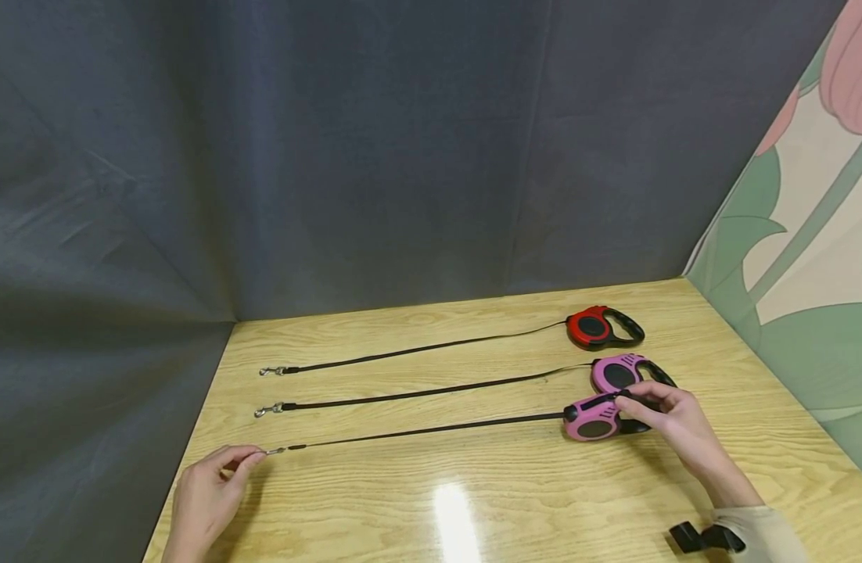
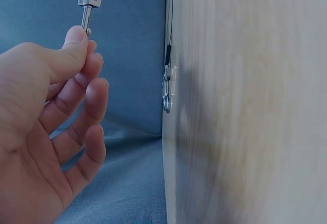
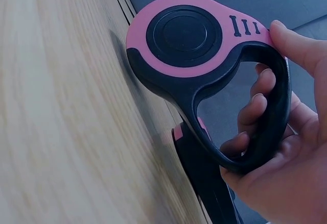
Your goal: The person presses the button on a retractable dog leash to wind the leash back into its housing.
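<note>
My right hand grips the black loop handle of a pink retractable dog leash, whose round side has a black disc and bone-shaped marks. From this case a narrow black strap runs straight across to my left hand. Between thumb and forefinger the left hand pinches the silver snap hook at the strap's end; its other fingers are loosely bent. The hook and strap hang above the table. Just behind the held case lies a second pink leash, its handle partly hidden by my right hand.
A red retractable leash lies farther back on the wooden table. Both lying leashes have their straps drawn out leftward, ending in silver hooks. A dark grey curtain hangs behind and at left; a flowered cloth borders the right.
</note>
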{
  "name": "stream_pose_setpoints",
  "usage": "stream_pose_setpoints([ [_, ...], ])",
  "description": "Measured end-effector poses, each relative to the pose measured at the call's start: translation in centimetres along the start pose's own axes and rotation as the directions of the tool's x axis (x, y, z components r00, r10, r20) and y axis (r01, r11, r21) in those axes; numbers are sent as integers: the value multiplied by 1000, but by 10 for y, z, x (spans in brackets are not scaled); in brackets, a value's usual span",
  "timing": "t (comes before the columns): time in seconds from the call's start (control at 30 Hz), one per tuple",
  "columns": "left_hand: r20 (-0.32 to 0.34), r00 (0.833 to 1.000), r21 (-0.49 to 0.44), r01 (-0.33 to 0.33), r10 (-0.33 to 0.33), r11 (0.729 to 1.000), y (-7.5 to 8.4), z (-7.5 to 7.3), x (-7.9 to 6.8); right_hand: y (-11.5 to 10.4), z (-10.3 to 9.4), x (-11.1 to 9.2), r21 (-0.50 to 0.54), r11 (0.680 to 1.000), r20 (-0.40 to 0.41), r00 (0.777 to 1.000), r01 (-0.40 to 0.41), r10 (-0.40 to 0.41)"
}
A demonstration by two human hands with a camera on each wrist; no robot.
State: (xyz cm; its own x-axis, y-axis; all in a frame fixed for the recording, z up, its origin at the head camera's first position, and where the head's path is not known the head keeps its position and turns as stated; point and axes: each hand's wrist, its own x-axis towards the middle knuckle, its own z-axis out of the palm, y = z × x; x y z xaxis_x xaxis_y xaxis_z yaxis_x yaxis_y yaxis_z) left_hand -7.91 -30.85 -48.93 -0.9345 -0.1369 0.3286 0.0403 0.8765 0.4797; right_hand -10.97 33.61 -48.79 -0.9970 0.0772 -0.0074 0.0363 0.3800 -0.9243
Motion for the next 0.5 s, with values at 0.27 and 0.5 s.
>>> stream_pose_setpoints([
  [0.27, -17, 1000, -6, -20, 20, 1000, 1, 1, -1, 2, 0, 0, -12, 1000, 10, 1000, -16, 16],
  [0.5, -6, 1000, -11, -15, 15, 1000, 2, 2, -1, 0, 0, -1, -5, 1000, 26, 1000, -11, 11],
])
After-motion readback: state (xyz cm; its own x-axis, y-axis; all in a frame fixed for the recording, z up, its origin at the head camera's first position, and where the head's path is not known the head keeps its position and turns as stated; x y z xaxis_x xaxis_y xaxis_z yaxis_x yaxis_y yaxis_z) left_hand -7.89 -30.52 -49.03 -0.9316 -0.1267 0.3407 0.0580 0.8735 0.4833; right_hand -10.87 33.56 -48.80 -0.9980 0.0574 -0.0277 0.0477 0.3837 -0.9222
